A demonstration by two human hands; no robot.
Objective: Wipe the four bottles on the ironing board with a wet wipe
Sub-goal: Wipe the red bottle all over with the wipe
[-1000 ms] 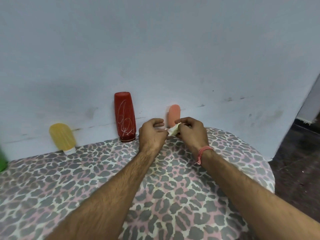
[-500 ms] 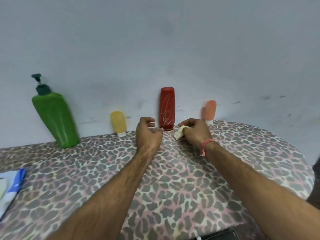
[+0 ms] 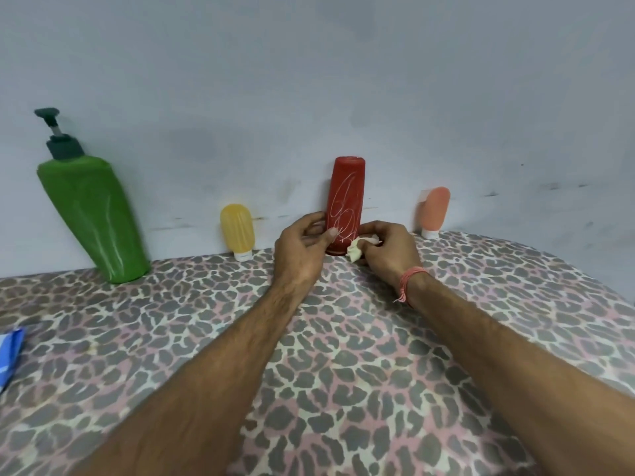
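Since half a second ago, both hands are closing in on the red bottle [image 3: 346, 204]: the left hand [image 3: 299, 248], which was hovering short of it, is now gripping its lower left side, with the thumb lying across the front and the fingers curling round behind. The right hand [image 3: 387, 253] is pinching a crumpled white wet wipe [image 3: 355, 252] between thumb and curled fingers and is pressing it against the bottle's lower right edge, just above the base. The wipe is sitting low, right of the left thumb, with most of the scrawled white marks on the bottle's front lying above both hands. A pink thread bracelet [image 3: 409, 282] is circling the right wrist.

The red bottle is standing upright at the back of the leopard-print ironing board [image 3: 343, 365], close against the grey wall [image 3: 309, 80]. The yellow bottle [image 3: 237, 231] is standing cap-down to its left, the green pump bottle [image 3: 92, 214] farther left and leaning, and the peach bottle [image 3: 433, 211] cap-down to the right. A blue packet [image 3: 9, 355] is lying at the board's left edge.
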